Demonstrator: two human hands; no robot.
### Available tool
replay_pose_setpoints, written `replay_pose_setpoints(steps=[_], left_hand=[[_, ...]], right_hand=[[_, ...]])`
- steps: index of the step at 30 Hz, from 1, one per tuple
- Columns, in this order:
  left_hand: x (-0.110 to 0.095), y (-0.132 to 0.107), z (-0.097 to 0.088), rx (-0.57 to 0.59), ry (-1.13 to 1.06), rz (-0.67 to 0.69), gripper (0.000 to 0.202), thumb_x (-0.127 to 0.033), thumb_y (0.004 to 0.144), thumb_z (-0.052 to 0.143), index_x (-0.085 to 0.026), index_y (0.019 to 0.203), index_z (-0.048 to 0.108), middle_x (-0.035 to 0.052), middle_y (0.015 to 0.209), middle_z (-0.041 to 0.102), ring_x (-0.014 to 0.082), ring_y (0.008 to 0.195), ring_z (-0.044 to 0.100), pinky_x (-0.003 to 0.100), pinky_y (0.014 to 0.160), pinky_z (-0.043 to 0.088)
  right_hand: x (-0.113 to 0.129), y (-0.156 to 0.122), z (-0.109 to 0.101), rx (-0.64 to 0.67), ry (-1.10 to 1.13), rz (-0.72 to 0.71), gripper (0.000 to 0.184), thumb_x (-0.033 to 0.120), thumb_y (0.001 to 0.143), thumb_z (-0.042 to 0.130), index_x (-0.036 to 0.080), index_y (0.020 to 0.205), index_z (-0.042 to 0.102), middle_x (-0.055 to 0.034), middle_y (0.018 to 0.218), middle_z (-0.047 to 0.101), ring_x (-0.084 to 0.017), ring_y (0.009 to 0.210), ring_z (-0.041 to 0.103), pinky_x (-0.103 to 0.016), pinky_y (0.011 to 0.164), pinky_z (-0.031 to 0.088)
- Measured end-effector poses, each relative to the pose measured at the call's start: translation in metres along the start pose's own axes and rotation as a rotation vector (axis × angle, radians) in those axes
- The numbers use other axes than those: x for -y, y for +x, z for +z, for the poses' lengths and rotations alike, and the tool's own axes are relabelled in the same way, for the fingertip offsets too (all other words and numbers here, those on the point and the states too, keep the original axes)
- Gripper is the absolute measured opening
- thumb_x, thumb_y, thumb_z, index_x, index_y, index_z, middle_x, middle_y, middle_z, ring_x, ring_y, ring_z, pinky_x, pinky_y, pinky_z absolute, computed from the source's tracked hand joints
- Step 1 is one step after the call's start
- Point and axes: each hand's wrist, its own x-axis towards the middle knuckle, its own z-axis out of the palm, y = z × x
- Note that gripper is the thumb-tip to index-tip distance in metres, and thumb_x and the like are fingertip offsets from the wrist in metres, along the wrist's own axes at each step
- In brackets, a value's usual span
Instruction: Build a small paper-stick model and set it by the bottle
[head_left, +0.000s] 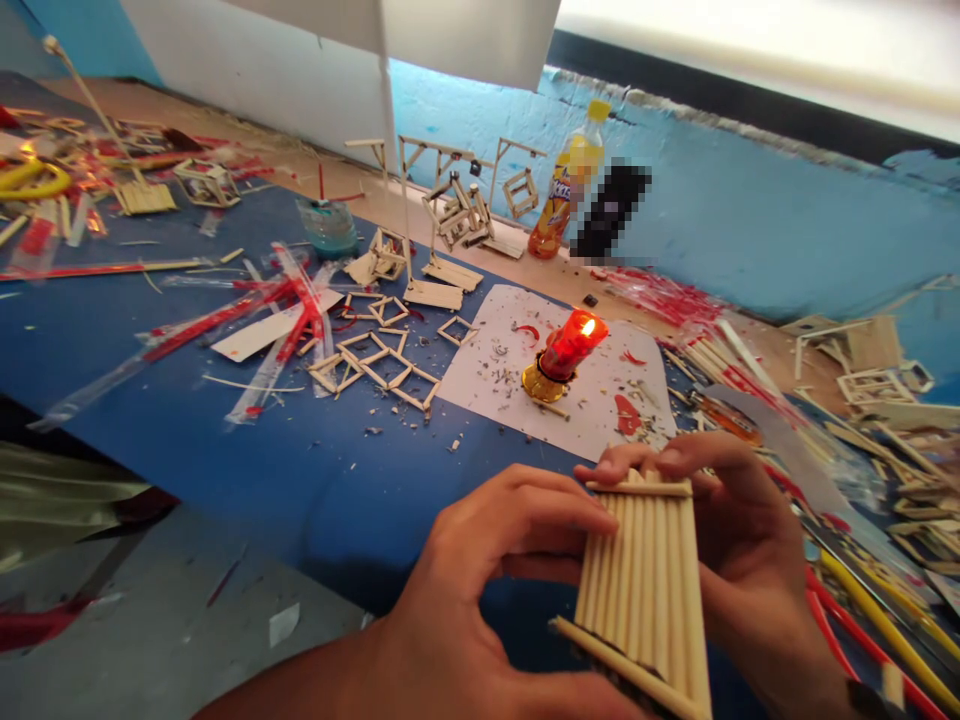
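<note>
Both my hands hold a small flat panel of thin wooden sticks (641, 580) laid side by side, with a cross stick at its far end and another near the bottom. My left hand (480, 560) grips its left edge, fingers on the upper part and thumb low by the near cross stick. At the right edge and far end, my right hand (750, 540) closes round the panel; part of its fingers is hidden behind. Beyond the panel, a lit red candle (574, 340) leans in a gold holder (546, 382) on a white paper sheet (495, 390) littered with scraps.
Several small stick frames (375, 360) lie left of the paper. Stick models on stands (435, 290), a glass jar (328, 228) and a drink bottle (566, 190) stand farther back. Red-and-clear plastic wrappers (277, 320) lie left; yellow-handled pliers (862, 590) and loose sticks lie right.
</note>
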Motion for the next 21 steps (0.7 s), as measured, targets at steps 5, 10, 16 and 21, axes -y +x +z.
replay_pose_setpoints(steps=[5, 10, 16, 21], left_hand=[[-0.0008, 0.0009, 0.0005, -0.013, 0.041, 0.026, 0.062, -0.015, 0.056, 0.1, -0.026, 0.114, 0.077, 0.0067, 0.118, 0.07, 0.0224, 0.099, 0.075, 0.028, 0.087, 0.068], [-0.0029, 0.0027, -0.0029, 0.011, 0.073, 0.026, 0.063, -0.011, 0.058, 0.099, -0.027, 0.116, 0.079, 0.0064, 0.117, 0.071, 0.0224, 0.102, 0.075, 0.027, 0.091, 0.066], [-0.0056, 0.0043, -0.0066, 0.058, 0.099, -0.007, 0.067, -0.009, 0.057, 0.099, -0.027, 0.118, 0.078, 0.0065, 0.12, 0.07, 0.0233, 0.106, 0.073, 0.029, 0.093, 0.066], [-0.0057, 0.006, -0.0067, 0.068, 0.095, 0.002, 0.066, -0.008, 0.056, 0.098, -0.025, 0.117, 0.078, 0.0065, 0.121, 0.07, 0.0239, 0.106, 0.074, 0.031, 0.094, 0.066]], right_hand=[[0.0009, -0.0001, 0.0012, 0.003, 0.039, 0.027, 0.035, 0.027, 0.084, 0.085, 0.039, 0.112, 0.068, 0.0, 0.107, 0.079, -0.019, 0.1, 0.075, -0.029, 0.087, 0.065], [0.0012, -0.0016, 0.0008, -0.022, 0.057, 0.064, 0.046, 0.029, 0.078, 0.091, 0.04, 0.116, 0.068, -0.0006, 0.102, 0.079, -0.022, 0.094, 0.078, -0.03, 0.079, 0.067], [-0.0018, -0.002, 0.0016, -0.066, 0.055, 0.079, 0.055, 0.037, 0.074, 0.093, 0.038, 0.122, 0.067, -0.0029, 0.094, 0.082, -0.024, 0.094, 0.079, -0.033, 0.078, 0.066], [-0.0041, 0.0009, 0.0018, -0.056, 0.11, 0.083, 0.053, 0.032, 0.076, 0.092, 0.037, 0.123, 0.066, -0.0016, 0.088, 0.082, -0.023, 0.095, 0.079, -0.03, 0.075, 0.066]])
